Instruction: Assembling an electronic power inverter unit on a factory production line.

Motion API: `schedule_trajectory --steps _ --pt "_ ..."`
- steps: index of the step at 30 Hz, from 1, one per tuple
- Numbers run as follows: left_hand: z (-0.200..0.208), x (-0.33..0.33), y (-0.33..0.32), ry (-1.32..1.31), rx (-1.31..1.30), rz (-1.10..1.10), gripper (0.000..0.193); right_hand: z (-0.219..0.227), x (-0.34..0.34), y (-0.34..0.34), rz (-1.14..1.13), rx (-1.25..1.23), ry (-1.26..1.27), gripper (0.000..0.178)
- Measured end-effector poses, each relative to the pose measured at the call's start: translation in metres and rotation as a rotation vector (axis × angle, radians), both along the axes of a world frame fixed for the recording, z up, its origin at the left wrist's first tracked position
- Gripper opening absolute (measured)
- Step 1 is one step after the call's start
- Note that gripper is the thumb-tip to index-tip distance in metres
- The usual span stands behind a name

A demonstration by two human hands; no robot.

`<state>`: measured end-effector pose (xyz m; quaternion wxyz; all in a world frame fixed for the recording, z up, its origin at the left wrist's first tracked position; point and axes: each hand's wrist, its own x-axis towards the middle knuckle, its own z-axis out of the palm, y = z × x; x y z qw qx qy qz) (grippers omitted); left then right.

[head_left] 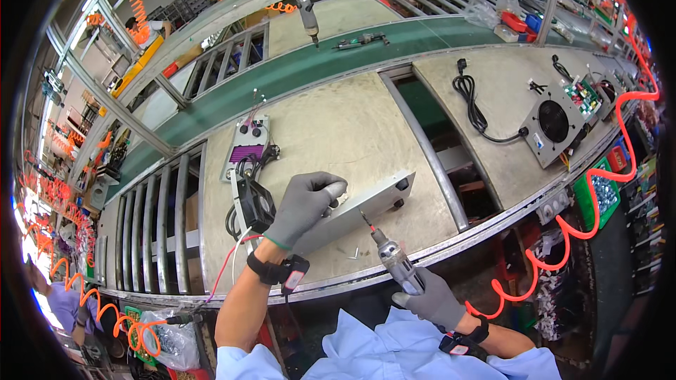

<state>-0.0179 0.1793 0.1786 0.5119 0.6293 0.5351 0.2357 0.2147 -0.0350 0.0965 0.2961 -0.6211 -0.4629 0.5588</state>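
Note:
My left hand [310,205], in a grey glove, is closed in a pinch above the near part of a long grey metal panel [352,219]; what its fingertips hold is too small to make out. The panel stands tilted on the work board, with black round feet or knobs at its right end. Wrapped around a grey-silver powered screwdriver [396,260], my gloved right hand [431,300] points the bit up and left, close to the panel's near face. Beside my left hand is a black cooling fan [254,204] with wires. Small loose screws [354,253] lie below the panel.
A unit with a purple part [246,151] and black cables sits at the left of the board. On the right board lie a fan plate [551,123], a circuit board and a power cord [470,98]. Another screwdriver [307,17] hangs above the green belt. A red coiled hose [535,260] crosses the right side.

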Motion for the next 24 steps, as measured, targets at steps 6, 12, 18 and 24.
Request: schedule_trajectory --steps 6,12,18,24 --pt "-0.017 0.000 0.024 0.009 -0.129 -0.098 0.025 0.006 0.001 -0.001 0.007 -0.097 -0.058 0.065" --pt "-0.025 -0.001 0.025 0.087 -0.170 -0.152 0.023 0.015 -0.004 0.001 -0.002 -0.072 0.008 0.057" --pt "-0.027 0.002 0.025 0.009 -0.288 -0.168 0.023 0.030 -0.003 0.004 0.033 -0.207 0.135 0.051" --pt "-0.031 0.004 0.030 0.033 -0.293 -0.218 0.022 0.040 -0.007 0.005 0.038 -0.224 0.171 0.044"
